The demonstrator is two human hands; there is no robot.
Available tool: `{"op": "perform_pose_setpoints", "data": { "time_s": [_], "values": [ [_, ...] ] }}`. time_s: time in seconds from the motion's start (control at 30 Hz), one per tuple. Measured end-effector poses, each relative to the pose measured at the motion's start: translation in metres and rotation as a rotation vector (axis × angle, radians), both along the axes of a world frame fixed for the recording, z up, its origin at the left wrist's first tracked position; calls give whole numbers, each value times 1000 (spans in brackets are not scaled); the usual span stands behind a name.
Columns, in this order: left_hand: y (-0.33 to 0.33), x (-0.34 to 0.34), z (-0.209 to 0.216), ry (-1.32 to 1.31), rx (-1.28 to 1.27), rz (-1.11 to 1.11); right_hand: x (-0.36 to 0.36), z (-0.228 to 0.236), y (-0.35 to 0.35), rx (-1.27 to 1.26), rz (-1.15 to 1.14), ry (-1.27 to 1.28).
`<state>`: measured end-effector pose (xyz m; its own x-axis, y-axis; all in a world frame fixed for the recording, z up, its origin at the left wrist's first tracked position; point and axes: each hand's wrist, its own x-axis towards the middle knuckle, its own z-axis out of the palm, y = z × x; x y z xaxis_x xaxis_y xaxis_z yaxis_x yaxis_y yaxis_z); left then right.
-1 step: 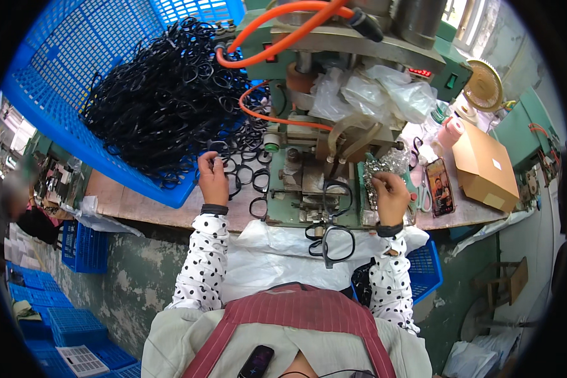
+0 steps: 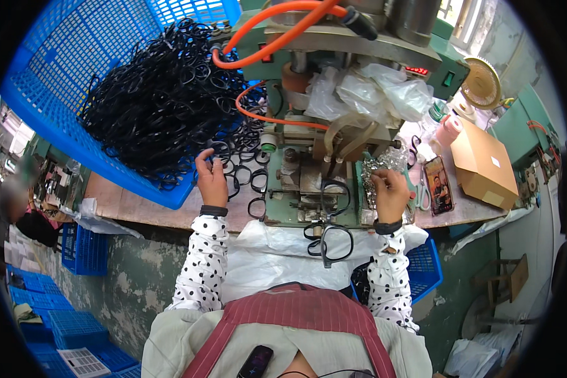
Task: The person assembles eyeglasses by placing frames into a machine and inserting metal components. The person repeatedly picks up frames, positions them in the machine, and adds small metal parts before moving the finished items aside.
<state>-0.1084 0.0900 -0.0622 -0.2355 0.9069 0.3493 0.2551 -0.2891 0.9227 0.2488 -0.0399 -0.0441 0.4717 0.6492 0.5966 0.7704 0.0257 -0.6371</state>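
phone, screen lit [image 2: 438, 186]; cardboard box [image 2: 482, 160] beside it; wooden stool [image 2: 516, 283]

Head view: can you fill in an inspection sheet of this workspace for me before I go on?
Surface: worn wooden tabletop, marked in places, with the press at its middle.
Work items: black eyeglass frames heaped in a blue crate, others loose beside it; small shiny metal pieces at the press's right.
Clutter: smartphone and cardboard box at right; clear plastic bags on the press.
Grip: left hand by the loose frames, right hand at the metal pieces; whether either holds anything is unclear.
Cables: orange hoses at the press.
Surroundings: blue baskets lower left, wooden stool right.
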Motion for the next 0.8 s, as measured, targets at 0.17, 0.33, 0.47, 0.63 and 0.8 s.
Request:
{"op": "perform_pose_setpoints", "data": {
  "time_s": [0.17,0.33,0.47,0.63,0.8],
  "values": [
    [-31,18,28,-30,142,-60,32,-10,-5,75,-313,-376],
    [-57,36,45,-4,134,-122,40,-28,-24,-43,-251,27],
    [-76,54,68,47,227,-205,18,-20,-20,-130,-197,-339],
    [-79,71,116,92,370,-354,19,-37,-13,-132,-156,-330],
    [-72,90,137,-99,307,-453,27,-51,-17,40,-282,-58]
  ]
}}
